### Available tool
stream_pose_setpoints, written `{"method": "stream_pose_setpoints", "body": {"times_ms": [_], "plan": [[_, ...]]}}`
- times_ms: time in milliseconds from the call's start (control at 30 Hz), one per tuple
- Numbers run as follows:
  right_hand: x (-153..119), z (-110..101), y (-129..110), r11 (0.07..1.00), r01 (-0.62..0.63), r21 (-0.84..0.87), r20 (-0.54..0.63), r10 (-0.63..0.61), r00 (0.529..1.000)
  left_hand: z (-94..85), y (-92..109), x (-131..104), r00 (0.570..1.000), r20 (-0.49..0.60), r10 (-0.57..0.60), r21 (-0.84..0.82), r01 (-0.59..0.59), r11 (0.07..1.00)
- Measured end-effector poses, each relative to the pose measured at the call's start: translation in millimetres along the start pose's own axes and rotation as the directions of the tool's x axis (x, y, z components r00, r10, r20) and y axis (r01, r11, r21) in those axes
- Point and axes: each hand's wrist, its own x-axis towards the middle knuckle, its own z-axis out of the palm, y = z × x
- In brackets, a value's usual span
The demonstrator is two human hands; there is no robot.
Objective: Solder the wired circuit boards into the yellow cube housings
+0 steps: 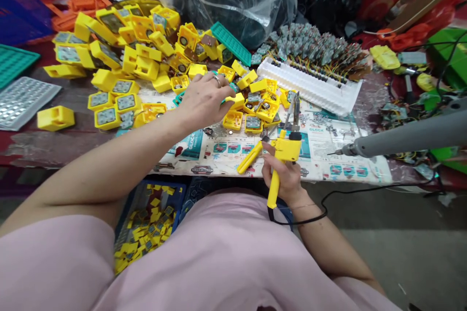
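My right hand [286,179] is wrapped round a yellow soldering gun [288,150] with a black cable, its metal tip pointing up and away. Beside it, a yellow-handled tool [251,157] lies on the printed sheet, its kind unclear. My left hand [206,99], with a ring on one finger, reaches over the small yellow plastic housings [263,106]. Its thumb and finger are apart, and I see nothing held; the other fingertips are partly hidden. A green piece [178,99] shows beneath this hand. Some housings hold grey parts, others round metal ones.
A heap of yellow housings [146,65] covers the back left. A white foam rack [310,87] bears wired circuit boards. From the right juts a grey electric screwdriver [408,136]. Below the table edge stands a blue crate [178,199] of yellow parts.
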Motion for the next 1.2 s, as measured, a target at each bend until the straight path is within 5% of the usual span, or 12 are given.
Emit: {"method": "stream_pose_setpoints", "body": {"times_ms": [233,300,367,400,467,533,600,667,867,1000,1200], "plan": [[-3.6,1.1,2.3,0.999,0.015,-0.028,-0.001,-0.015,1.000,23.0,7.5,-30.1,0.990,0.091,0.108,-0.015,-0.107,0.994],[-4.6,2.1,3.2,1.000,0.018,-0.024,-0.007,-0.018,1.000,28.0,3.5,-33.8,0.997,0.044,0.067,-0.172,-0.059,0.983],[-4.9,2.7,3.4,0.999,0.021,-0.027,-0.011,-0.021,1.000,27.7,-2.2,-36.0,0.999,-0.024,-0.030,-0.487,0.014,0.874],[-4.7,2.8,3.3,0.999,0.023,-0.030,-0.015,-0.023,1.000,25.5,-4.6,-37.3,0.994,-0.017,-0.109,-0.676,0.069,0.733],[-4.0,2.8,2.8,0.999,0.026,-0.035,-0.025,-0.027,0.999,18.5,-6.5,-40.8,0.961,0.144,-0.237,-0.941,0.208,0.268],[-3.0,2.6,2.2,0.999,0.028,-0.038,-0.036,-0.030,0.999,10.7,-3.7,-45.3,0.903,0.367,-0.225,-0.924,0.326,-0.202],[-2.0,2.5,1.9,0.999,0.032,-0.042,-0.046,-0.033,0.998,5.2,2.8,-49.5,0.852,0.503,-0.143,-0.790,0.387,-0.475],[-1.4,2.7,1.9,0.998,0.039,-0.047,-0.053,-0.041,0.998,3.4,10.0,-52.6,0.829,0.554,-0.072,-0.684,0.404,-0.608],[-4.2,4.5,4.0,0.998,0.034,-0.057,-0.063,-0.037,0.997,12.6,18.2,-59.6,0.859,0.511,-0.006,-0.624,0.366,-0.690],[-6.1,5.5,5.1,0.999,0.031,-0.025,-0.054,-0.033,0.998,18.9,14.1,-66.3,0.915,0.403,-0.009,-0.722,0.312,-0.618],[-4.4,3.5,3.8,0.999,0.020,-0.050,-0.027,-0.021,0.999,24.7,9.9,-74.8,0.928,0.367,-0.063,-0.809,0.285,-0.514]]}}
